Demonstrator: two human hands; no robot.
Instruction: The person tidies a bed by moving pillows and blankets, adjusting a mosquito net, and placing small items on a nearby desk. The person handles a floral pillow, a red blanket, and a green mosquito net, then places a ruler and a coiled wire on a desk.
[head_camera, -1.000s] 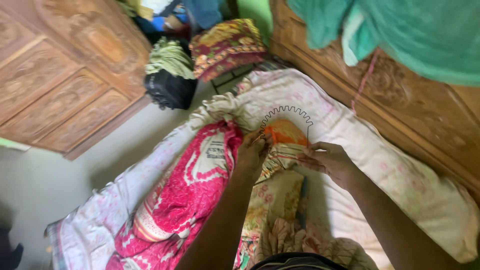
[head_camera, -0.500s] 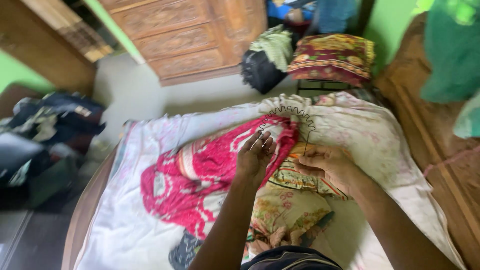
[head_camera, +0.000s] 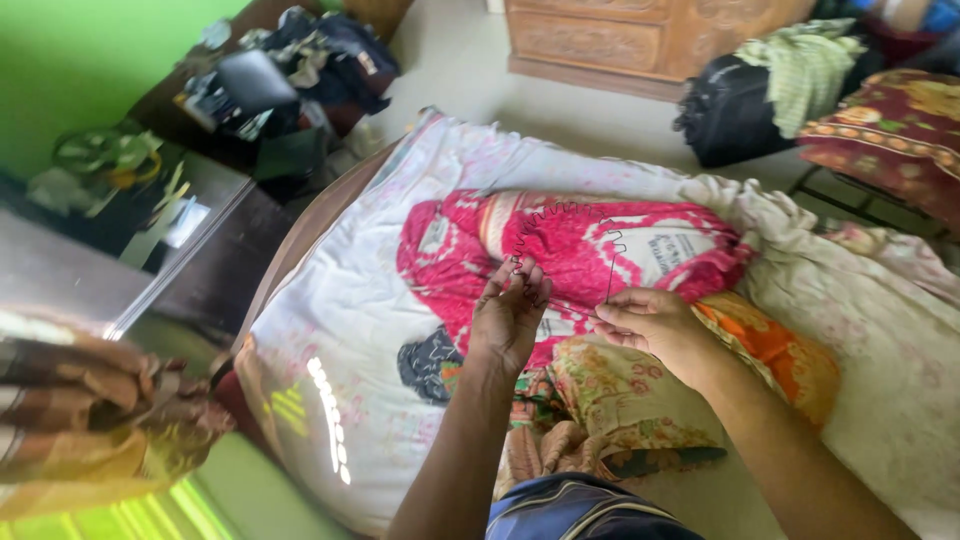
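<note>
1. Head view: your left hand (head_camera: 510, 315) pinches one end of a thin wavy wire headband (head_camera: 560, 215), and your right hand (head_camera: 645, 318) pinches the other end.
2. The headband arches up toward 12 o'clock, over the pink cloth (head_camera: 590, 245) on the bed (head_camera: 340, 300).
3. Hold both ends softly, I think, so the thin wire does not bend out of shape.
4. Keep your hands level so the arch stays even.
5. Count: one headband, two hands, one pink cloth, one black bag (head_camera: 725, 115) at 1 o'clock.
</note>
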